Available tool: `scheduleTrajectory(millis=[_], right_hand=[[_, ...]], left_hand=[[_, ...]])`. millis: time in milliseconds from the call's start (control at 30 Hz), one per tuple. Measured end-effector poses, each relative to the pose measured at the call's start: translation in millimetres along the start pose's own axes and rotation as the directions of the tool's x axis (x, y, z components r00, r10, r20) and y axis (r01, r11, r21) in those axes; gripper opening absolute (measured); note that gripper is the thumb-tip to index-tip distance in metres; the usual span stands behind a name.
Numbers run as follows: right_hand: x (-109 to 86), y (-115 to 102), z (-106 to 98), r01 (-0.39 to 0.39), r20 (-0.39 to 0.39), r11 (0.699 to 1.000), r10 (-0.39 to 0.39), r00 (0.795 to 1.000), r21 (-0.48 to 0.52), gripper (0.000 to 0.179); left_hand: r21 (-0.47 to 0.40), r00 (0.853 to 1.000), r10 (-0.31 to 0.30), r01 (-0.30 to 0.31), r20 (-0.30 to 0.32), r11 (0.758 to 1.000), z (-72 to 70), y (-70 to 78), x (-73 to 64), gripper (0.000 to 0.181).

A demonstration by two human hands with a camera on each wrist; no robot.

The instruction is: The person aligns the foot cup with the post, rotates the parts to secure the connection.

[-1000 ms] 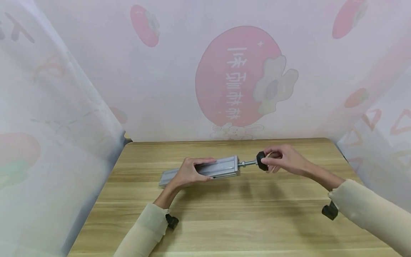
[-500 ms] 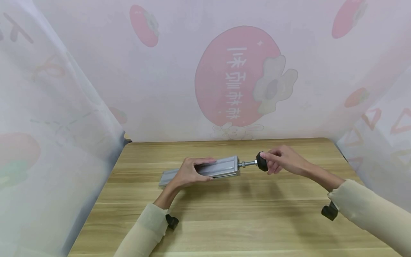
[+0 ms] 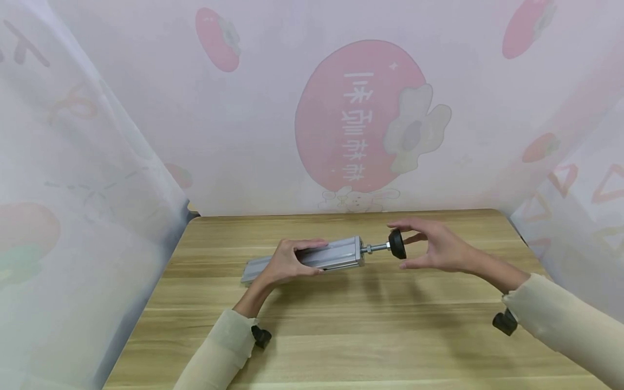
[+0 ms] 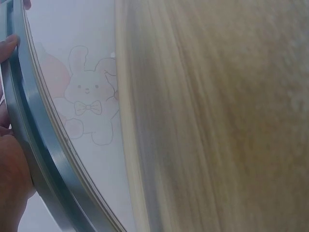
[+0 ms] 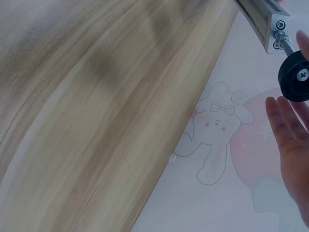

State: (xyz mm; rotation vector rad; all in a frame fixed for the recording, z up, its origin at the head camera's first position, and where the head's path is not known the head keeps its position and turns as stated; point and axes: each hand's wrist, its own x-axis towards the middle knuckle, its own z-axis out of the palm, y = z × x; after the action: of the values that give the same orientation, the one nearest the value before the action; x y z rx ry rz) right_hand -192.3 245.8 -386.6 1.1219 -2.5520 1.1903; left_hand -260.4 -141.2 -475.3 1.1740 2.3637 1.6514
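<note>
My left hand (image 3: 288, 264) grips a silver aluminium profile (image 3: 341, 252) around its middle, thumb on the near side and fingers on the far side. In the left wrist view the grooved profile (image 4: 48, 140) runs past part of that hand (image 4: 13, 176). From its right end a threaded rod (image 3: 378, 248) with a nut sticks out, bearing a black levelling foot (image 3: 397, 245). My right hand (image 3: 441, 248) is around the foot with thumb and fingers spread apart. In the right wrist view a cross-head screw shows in the foot (image 5: 289, 77), and fingers (image 5: 282, 121) lie straight beside it.
A wood-grain table (image 3: 370, 336) lies beneath both hands. Behind it hangs a pale printed cloth (image 3: 263, 135), with more cloth at the left and right sides. Small black devices are strapped at both wrists.
The right fingers and thumb pinched the foot's rim, moved round it, and now have spread away from it. The foot looks turned. My left hand and the profile stay put.
</note>
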Motion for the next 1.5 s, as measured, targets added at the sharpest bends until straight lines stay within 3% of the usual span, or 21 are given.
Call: scheduleTrajectory(millis=[233, 633, 867, 1000, 1200, 1300, 1500], right_hand=[[-2.1, 3.2, 1.9, 0.128, -0.045, 0.992, -0.128, 0.991, 0.004, 0.08], [-4.6, 3.3, 1.5, 0.086, -0.059, 0.995, -0.083, 0.995, 0.052, 0.071], [-6.8, 0.9, 2.0, -0.025, -0.066, 0.999, 0.028, 0.997, 0.043, 0.066], [-6.5, -2.3, 2.2, -0.123, -0.061, 0.989, 0.129, 0.99, 0.086, 0.059], [-6.0, -7.5, 3.5, -0.321, -0.049, 0.943, 0.326, 0.944, 0.089, 0.046], [-4.9, -9.7, 3.9, -0.395, -0.017, 0.907, 0.401, 0.916, 0.143, 0.046], [-2.1, -9.8, 1.4, -0.48, 0.053, 0.856, 0.479, 0.876, 0.191, 0.051]], left_hand=[[0.015, 1.0, 0.006, -0.006, -0.003, 1.0, 0.6, -0.2, 0.2, 0.06], [0.025, 1.0, -0.007, 0.007, -0.002, 1.0, 2.5, 2.6, 1.6, 0.06], [0.015, 1.0, -0.004, 0.004, -0.006, 1.0, 3.5, 2.2, 0.5, 0.06], [0.011, 1.0, -0.015, 0.015, -0.009, 1.0, 3.2, 2.2, 0.3, 0.06], [0.002, 0.999, -0.032, 0.032, -0.007, 0.999, 2.9, 2.6, 0.3, 0.059], [0.009, 0.999, -0.032, 0.032, -0.005, 0.999, 2.6, 2.6, 0.1, 0.059], [0.01, 1.0, -0.027, 0.027, 0.004, 1.0, 2.7, 3.5, 0.3, 0.059]])
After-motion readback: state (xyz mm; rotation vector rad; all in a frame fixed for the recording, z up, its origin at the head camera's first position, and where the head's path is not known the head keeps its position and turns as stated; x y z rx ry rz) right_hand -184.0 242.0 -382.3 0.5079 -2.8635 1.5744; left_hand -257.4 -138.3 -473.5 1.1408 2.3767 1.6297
